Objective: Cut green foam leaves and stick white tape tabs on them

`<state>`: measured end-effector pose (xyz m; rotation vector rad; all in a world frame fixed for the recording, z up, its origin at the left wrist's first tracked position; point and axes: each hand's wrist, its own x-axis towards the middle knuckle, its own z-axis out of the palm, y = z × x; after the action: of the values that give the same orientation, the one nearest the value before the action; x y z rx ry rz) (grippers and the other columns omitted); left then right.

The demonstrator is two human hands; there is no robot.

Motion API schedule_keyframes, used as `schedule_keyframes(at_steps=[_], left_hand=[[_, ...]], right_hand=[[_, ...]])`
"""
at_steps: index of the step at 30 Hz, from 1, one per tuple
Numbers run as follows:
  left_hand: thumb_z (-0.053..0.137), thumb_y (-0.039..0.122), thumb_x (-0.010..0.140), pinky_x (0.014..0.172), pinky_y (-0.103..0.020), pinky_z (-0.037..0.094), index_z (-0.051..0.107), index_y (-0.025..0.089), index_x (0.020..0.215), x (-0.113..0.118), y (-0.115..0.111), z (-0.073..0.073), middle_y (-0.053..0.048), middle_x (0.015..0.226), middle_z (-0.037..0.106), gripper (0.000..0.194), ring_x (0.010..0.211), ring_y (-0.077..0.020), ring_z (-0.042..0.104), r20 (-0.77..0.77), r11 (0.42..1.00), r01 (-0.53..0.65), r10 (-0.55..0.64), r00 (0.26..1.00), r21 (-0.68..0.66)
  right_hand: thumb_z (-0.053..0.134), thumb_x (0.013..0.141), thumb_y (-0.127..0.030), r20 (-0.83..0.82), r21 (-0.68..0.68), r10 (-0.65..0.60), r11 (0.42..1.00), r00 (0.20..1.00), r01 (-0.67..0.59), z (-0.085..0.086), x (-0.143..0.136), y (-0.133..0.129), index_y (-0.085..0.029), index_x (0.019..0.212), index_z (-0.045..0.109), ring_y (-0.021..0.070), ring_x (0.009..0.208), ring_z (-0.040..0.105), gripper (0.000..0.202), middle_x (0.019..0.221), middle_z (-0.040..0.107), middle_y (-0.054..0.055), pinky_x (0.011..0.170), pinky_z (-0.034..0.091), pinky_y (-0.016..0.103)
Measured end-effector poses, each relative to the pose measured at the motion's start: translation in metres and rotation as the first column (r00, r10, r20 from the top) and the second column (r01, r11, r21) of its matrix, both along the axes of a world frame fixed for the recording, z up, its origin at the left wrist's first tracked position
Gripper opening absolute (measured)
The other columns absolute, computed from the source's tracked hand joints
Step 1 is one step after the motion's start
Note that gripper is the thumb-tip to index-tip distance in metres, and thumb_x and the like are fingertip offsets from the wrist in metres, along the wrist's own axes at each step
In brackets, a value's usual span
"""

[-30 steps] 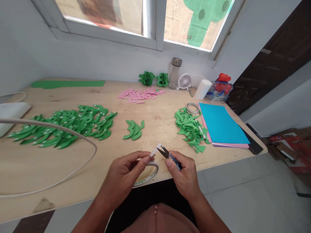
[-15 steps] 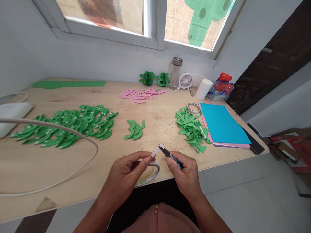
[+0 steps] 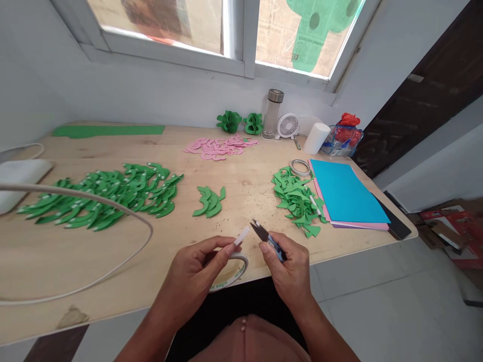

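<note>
My left hand (image 3: 204, 264) is closed on a roll of double-sided tape (image 3: 241, 272), pinching its white loose end (image 3: 242, 236) between thumb and forefinger. In my right hand (image 3: 287, 264) are small black thread snips (image 3: 261, 232), blades parted and a little right of the tape end. A tiny white piece sits at the blade tips. Beyond my hands lies a small group of curved green paper pieces (image 3: 209, 202). To the left spreads a large pile of green pieces (image 3: 109, 196), many with white tape bits on them.
Green scraps (image 3: 296, 198) with another tape roll (image 3: 300, 168) lie at right, beside stacked coloured sheets (image 3: 347, 193). Pink cutouts (image 3: 221, 147), a glass bottle (image 3: 272, 114), a small fan (image 3: 288, 125) and a white cylinder (image 3: 317, 138) are farther back. A cable (image 3: 145, 241) arcs across the left.
The snips have moved right, away from the tape end, and their blades have opened with a tiny white piece at the tips. My left hand has barely moved.
</note>
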<state>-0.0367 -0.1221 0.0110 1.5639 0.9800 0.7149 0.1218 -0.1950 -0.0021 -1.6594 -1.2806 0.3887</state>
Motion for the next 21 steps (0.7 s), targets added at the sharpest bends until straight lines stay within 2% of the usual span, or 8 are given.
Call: schedule_keyframes(at_steps=[8, 14, 19, 21], left_hand=[[0.062, 0.035, 0.079, 0.064, -0.023, 0.053, 0.073, 0.019, 0.083, 0.0015, 0.0003, -0.0016, -0.003, 0.075, 0.074, 0.02, 0.074, -0.0189, 0.068, 0.042, 1.0, -0.013, 0.013, 0.999, 0.013], [0.061, 0.032, 0.08, 0.068, -0.024, 0.054, 0.072, 0.02, 0.085, 0.0038, 0.0002, -0.0002, -0.002, 0.073, 0.073, 0.018, 0.077, -0.0191, 0.068, 0.07, 0.999, 0.033, -0.035, 0.997, 0.024], [0.06, 0.032, 0.08, 0.06, -0.023, 0.053, 0.073, 0.021, 0.083, 0.0056, 0.0007, -0.0002, 0.002, 0.046, 0.06, 0.017, 0.073, -0.0199, 0.067, 0.086, 0.998, 0.05, -0.053, 0.995, 0.035], [0.06, 0.032, 0.08, 0.055, -0.022, 0.051, 0.073, 0.021, 0.083, 0.0063, 0.001, -0.0004, 0.003, 0.042, 0.056, 0.017, 0.068, -0.0193, 0.066, 0.077, 0.998, 0.049, -0.051, 0.996, 0.035]], right_hand=[[0.055, 0.084, -0.035, -0.008, -0.011, 0.053, 0.999, 0.999, -0.053, 0.0018, -0.0011, 0.0001, -0.014, 0.088, 0.067, 0.0108, 0.055, 0.046, 0.024, 0.063, 0.055, -0.001, 0.052, 0.036, 0.022], [0.056, 0.084, -0.036, -0.044, -0.02, 0.096, 0.995, 0.994, -0.097, 0.0003, -0.0018, 0.0005, -0.015, 0.092, 0.068, 0.0113, 0.058, 0.05, 0.025, 0.068, 0.061, 0.0, 0.054, 0.037, 0.022], [0.056, 0.085, -0.034, -0.062, -0.004, 0.12, 0.993, 0.991, -0.121, 0.0025, -0.0023, 0.0013, -0.017, 0.093, 0.068, 0.011, 0.059, 0.051, 0.023, 0.069, 0.062, 0.0, 0.056, 0.038, 0.022], [0.055, 0.085, -0.033, -0.064, 0.004, 0.131, 0.991, 0.989, -0.131, 0.0033, -0.0023, 0.0017, -0.017, 0.093, 0.068, 0.0114, 0.061, 0.052, 0.022, 0.071, 0.063, 0.0, 0.057, 0.039, 0.022]])
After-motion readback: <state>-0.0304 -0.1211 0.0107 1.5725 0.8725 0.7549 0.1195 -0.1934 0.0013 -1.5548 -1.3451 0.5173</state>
